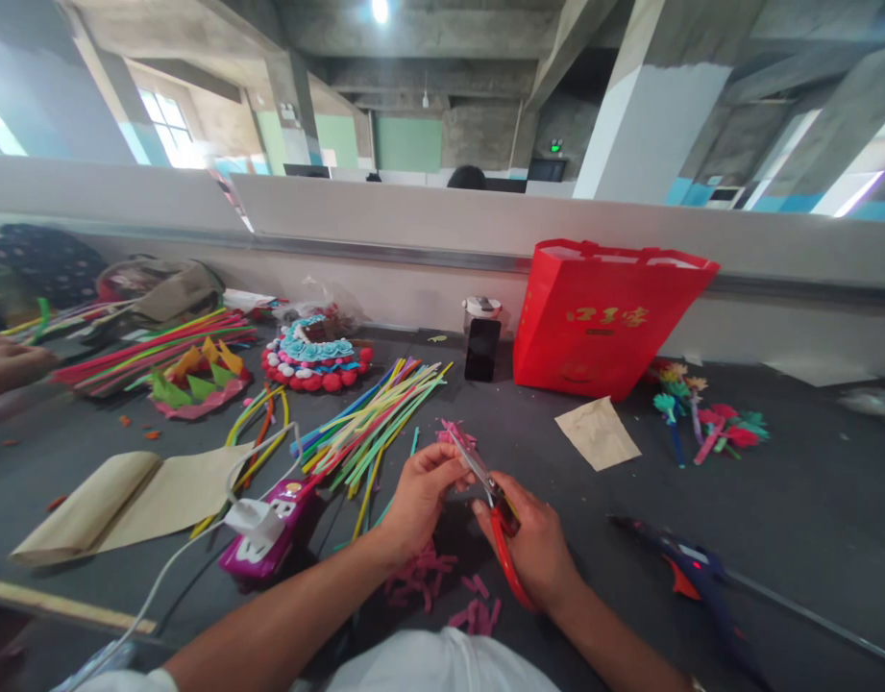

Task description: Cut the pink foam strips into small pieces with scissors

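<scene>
My right hand [535, 538] grips red-handled scissors [505, 557], with the blades [475, 459] pointing up and left toward my left fingertips. My left hand [424, 490] is closed in a pinch right beside the blades; what its fingers hold is too small to make out. A small pink bunch [454, 432] shows just beyond those fingertips, and I cannot tell whether it is held or lies on the table. Below my hands, short pink cut pieces [424, 574] are scattered on the dark table, with another small heap [477, 615] nearer my body.
Colourful pipe cleaners [384, 423] lie left of centre, near a purple power strip [265, 533] and a brown paper roll [125, 505]. A red bag [601, 322] and a phone [482, 348] stand behind. At right are paper flowers [723, 423] and a glue gun [691, 562]. Another person's hand [13, 365] shows far left.
</scene>
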The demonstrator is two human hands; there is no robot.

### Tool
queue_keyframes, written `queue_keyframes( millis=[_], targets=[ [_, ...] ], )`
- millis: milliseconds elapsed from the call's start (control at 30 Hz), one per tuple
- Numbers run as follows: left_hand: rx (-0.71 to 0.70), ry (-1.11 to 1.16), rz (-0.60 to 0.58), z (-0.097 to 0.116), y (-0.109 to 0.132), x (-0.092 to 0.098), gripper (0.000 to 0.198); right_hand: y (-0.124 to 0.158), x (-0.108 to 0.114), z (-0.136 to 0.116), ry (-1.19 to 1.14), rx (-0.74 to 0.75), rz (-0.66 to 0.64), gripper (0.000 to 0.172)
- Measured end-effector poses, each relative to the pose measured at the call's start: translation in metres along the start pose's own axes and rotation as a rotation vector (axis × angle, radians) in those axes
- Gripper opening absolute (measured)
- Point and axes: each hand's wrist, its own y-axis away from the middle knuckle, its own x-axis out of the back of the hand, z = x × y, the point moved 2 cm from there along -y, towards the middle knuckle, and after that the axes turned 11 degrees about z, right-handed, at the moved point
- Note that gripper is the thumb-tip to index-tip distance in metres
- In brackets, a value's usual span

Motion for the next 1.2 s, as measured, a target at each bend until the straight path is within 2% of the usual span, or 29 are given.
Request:
queue_keyframes(
  millis=[533, 767, 1000, 1200],
  targets=[
    [-0.028, -0.040, -0.038, -0.004, 0.001, 0.001, 0.007, -0.003, 0.000, -0.003, -0.009, -0.043, -0.048, 0.029],
    [-0.008, -0.021, -0.029, -0.006, 0.001, 0.002, 0.005, -0.001, 0.001, -0.005, -0.057, -0.033, -0.023, 0.025],
    [0.005, -0.005, 0.010, -0.004, 0.000, 0.002, 0.009, -0.006, 0.004, -0.007, -0.027, -0.114, -0.068, 0.026],
    [-0.005, -0.004, 0.030, -0.003, -0.001, 0.002, 0.006, -0.005, 0.006, -0.011, -0.026, -0.091, -0.084, 0.031]
  ],
)
